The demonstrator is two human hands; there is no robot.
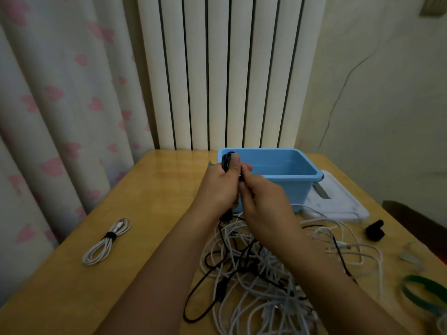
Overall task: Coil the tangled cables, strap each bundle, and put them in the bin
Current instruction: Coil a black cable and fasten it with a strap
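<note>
Progress is early: one white cable bundle (106,241), looped and cinched with a dark strap, lies on the wooden table (72,286); the glossy blue plastic bin (287,175) looks empty. Left hand (221,187) grips a black cable coil (228,160); right hand (262,201) pinches its strand. A white-and-black tangle (266,269) remains.
</note>
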